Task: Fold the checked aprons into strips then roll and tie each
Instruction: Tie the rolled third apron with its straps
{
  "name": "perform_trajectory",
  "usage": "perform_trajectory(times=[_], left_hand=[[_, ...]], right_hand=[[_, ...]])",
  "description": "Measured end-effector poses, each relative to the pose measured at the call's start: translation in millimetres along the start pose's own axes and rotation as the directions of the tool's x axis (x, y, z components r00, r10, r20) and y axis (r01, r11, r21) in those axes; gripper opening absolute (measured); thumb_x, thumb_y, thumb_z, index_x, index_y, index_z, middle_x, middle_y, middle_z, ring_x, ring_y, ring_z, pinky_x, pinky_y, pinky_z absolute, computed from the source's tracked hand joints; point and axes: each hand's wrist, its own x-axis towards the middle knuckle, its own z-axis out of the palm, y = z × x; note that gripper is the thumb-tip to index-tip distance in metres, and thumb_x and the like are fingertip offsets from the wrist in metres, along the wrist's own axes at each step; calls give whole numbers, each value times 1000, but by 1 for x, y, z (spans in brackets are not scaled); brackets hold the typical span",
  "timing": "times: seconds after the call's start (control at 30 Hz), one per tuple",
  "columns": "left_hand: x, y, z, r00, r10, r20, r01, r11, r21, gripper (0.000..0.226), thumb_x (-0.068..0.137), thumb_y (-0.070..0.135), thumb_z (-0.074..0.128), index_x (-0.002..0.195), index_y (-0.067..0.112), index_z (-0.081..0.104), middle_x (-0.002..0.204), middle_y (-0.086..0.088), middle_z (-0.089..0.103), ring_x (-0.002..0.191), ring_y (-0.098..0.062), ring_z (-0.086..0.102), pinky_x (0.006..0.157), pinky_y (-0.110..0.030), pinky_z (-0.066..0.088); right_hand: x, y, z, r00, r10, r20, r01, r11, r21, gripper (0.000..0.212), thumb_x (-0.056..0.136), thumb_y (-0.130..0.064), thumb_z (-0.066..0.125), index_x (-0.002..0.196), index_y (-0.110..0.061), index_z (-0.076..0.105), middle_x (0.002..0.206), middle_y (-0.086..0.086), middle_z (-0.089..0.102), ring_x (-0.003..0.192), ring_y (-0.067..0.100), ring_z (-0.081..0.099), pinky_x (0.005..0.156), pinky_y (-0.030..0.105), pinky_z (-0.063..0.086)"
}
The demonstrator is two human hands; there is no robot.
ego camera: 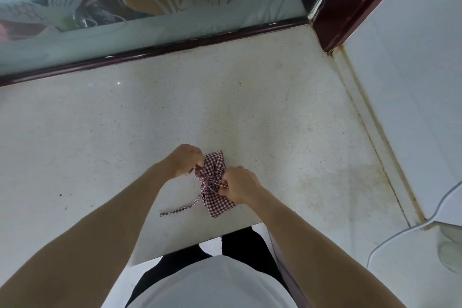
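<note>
A rolled checked apron (217,184) lies near the front edge of a pale speckled counter (287,120), left hand (183,161) and right hand (240,184) each pinching its tie strap, knot seemingly unfinished, one strap end (175,210) trailing loose

A speckled countertop (100,132) meets frosted glass (150,32); a white cable (400,235), perhaps, lies right.

One checked apron (217,182), two hands (183,161) (240,184).
</note>
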Motion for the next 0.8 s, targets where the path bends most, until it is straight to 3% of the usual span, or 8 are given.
perform_trajectory(times=[0.1, 0.17, 0.3, 0.37, 0.43, 0.53, 0.67, 0.8], left_hand=[[-4, 3, -11, 986, -50, 157, 71, 988, -135, 29, 89, 11, 52, 61, 8, 56, 65, -7, 58, 59, -19, 46, 63, -31, 42], [-3, 3, -12, 985, -66, 161, 95, 980, -176, 34, 94, 21, 56, 62, 10, 55, 63, -3, 56, 58, -16, 48, 65, -29, 44], [1, -8, -9, 990, -69, -121, 40, 974, -224, 30, 91, 23, 66, 69, 4, 61, 68, -9, 58, 63, -19, 52, 62, -28, 46], [1, -16, -5, 976, -123, -180, 47, 926, -376, 32, 92, 25, 66, 68, 4, 60, 65, -9, 57, 59, -20, 49, 61, -31, 43], [-1, -20, -1, 967, -145, -209, 47, 910, -412, 35, 93, 28, 64, 68, 4, 60, 62, -8, 56, 55, -19, 46, 60, -30, 41], [0, -23, 0, 960, -89, -267, 10, 959, -283, 38, 96, 30, 61, 67, 5, 60, 61, -5, 55, 55, -17, 46, 60, -29, 39], [1, -24, -5, 924, 109, -366, -52, 986, 160, 41, 95, 40, 59, 68, 9, 60, 62, -2, 56, 57, -15, 49, 55, -26, 35], [-2, -25, -10, 855, 93, -510, 17, 978, 207, 38, 90, 42, 65, 69, 11, 59, 61, 2, 56, 57, -11, 53, 50, -24, 36]], right_hand=[[1, -2, 1, 1000, -3, 9, 3, 1000, -12, 24, 90, -37, 69, 95, -14, 64, 85, 0, 60, 78, 18, 59, 75, 30, 50], [2, -2, 0, 1000, -2, 17, 2, 1000, -12, 26, 90, -37, 69, 99, -13, 66, 86, 0, 61, 79, 19, 60, 76, 31, 52], [4, -1, -3, 999, 4, 37, -3, 1000, -11, 24, 89, -35, 70, 96, -13, 66, 87, 1, 65, 82, 19, 63, 78, 32, 54], [5, -2, -4, 999, 6, 46, -5, 1000, -20, 23, 89, -35, 70, 91, -13, 63, 85, 1, 64, 82, 20, 64, 78, 32, 54], [6, -3, -4, 999, 6, 45, -5, 1000, -30, 22, 89, -34, 70, 89, -15, 59, 83, 0, 61, 81, 20, 63, 76, 31, 52], [7, -4, -3, 999, 8, 47, -6, 999, -42, 21, 89, -33, 70, 88, -16, 57, 82, 0, 60, 81, 19, 62, 75, 30, 51], [8, -4, -3, 999, 2, 46, 1, 998, -67, 21, 90, -32, 69, 88, -16, 56, 81, 0, 60, 80, 19, 63, 76, 30, 53], [11, -7, -1, 999, -14, 41, 18, 996, -91, 19, 89, -28, 68, 87, -14, 56, 74, -2, 55, 76, 19, 62, 75, 32, 55]])
